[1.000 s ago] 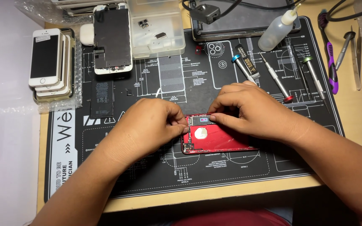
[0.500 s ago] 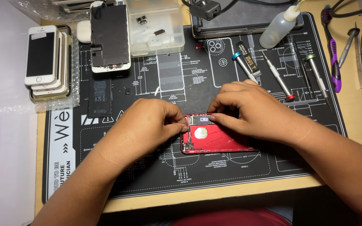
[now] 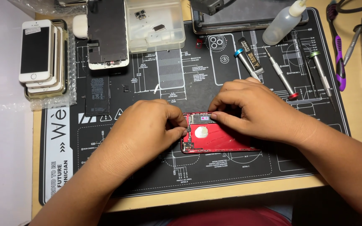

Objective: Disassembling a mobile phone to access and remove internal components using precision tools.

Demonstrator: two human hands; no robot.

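While two hands' fingers (image 3: 177, 125) pinch one red phone shell (image 3: 218, 140), three screwdrivers (image 3: 282, 75) lie near.

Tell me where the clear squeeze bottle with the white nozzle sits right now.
In the head view, the clear squeeze bottle stands at the far right of the black printed work mat, just beyond the metal screwdrivers and right of the clear plastic parts box.

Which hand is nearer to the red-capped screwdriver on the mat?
Right. The right hand lies just left of the red-capped screwdriver, close to its red end. The left hand is farther left, at the other end of the red phone housing.
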